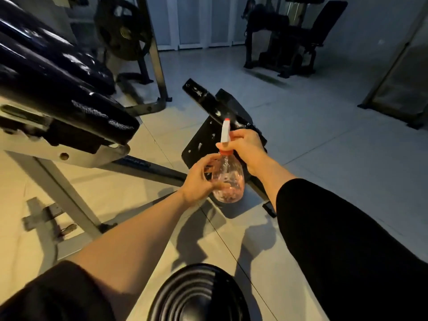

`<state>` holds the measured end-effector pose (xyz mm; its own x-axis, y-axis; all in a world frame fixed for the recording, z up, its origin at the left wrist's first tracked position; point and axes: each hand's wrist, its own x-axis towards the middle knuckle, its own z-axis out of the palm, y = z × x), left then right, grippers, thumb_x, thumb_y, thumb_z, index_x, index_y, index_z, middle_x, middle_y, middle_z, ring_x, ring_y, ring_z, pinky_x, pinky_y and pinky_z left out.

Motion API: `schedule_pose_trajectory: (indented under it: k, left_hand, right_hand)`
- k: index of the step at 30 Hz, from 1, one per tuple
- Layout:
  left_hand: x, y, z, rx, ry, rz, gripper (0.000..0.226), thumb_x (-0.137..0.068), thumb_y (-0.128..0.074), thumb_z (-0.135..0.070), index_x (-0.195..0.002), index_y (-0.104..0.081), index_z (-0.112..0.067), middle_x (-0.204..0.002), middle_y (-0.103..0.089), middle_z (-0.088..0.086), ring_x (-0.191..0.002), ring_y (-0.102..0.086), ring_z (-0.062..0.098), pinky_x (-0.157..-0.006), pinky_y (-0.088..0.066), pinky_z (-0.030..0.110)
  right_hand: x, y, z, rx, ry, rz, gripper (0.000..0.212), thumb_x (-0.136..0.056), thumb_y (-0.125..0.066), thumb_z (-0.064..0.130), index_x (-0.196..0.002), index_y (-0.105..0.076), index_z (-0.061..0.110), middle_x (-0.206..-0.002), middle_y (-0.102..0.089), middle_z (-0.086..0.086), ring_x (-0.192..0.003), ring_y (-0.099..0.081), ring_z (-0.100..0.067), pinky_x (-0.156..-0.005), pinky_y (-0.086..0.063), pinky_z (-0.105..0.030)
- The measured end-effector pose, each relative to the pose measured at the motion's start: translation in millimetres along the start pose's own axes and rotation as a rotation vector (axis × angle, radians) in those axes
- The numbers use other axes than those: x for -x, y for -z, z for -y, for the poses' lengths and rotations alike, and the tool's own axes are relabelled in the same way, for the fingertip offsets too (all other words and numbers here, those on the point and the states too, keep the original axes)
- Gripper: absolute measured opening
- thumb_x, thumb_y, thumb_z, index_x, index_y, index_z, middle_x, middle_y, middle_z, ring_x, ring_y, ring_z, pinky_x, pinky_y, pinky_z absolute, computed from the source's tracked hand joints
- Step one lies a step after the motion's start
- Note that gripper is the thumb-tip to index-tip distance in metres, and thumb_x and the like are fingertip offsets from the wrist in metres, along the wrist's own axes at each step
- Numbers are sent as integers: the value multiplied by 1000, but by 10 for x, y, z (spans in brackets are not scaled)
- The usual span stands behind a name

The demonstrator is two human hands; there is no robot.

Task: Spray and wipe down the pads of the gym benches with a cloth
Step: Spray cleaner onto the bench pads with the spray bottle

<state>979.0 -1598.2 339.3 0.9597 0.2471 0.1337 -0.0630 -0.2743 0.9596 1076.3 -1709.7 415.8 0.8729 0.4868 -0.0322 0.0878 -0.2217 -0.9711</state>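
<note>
1. The tiled floor (pixel 301 126) fills most of the room, with a leg machine (pixel 289 40) standing at the far wall and a weight plate (pixel 120 28) hung on a rack at the upper left.
2. At the left, the gym bench (pixel 58 93) slopes down toward the middle, its glossy black pad (pixel 46 66) wet-looking and streaked with light, on a grey steel frame (pixel 64 181).
3. Lower down, past the hands, a second black pad (pixel 208 137) lies tilted near the floor, speckled with white droplets or glints; I cannot tell which.
4. A round ribbed black disc (pixel 199 295) sits at the bottom edge, close to the person.
5. Both arms reach forward and meet over the floor; the right one wears a long black sleeve (pixel 335 239), the left forearm is bare below a short dark sleeve.
6. The spray bottle (pixel 228 179), clear with pinkish contents, hangs upright in the air between the hands, in front of the low pad.
7. The left hand (pixel 199 181) curls its fingers round the bottle's body from the side.
8. The right hand (pixel 245 147) grips the neck at the orange collar, fingers wrapped by the white spray head (pixel 225 130), whose nozzle points away toward the low pad.
</note>
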Motion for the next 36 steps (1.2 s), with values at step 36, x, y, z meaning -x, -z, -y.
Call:
schedule_pose_trajectory:
  k: [36]
  left_hand:
    - [3467, 2129, -2828, -1, 269, -405, 78, -60, -92, -19, -126, -53, -33, -123, -57, -9, -111, -56, 3, -92, -55, 33]
  right_hand:
    - [2633, -1837, 3246, 212, -41, 590, 28, -78, -79, 12, -99, -62, 17, -94, -68, -1, -94, -65, -17, -87, -54, -36]
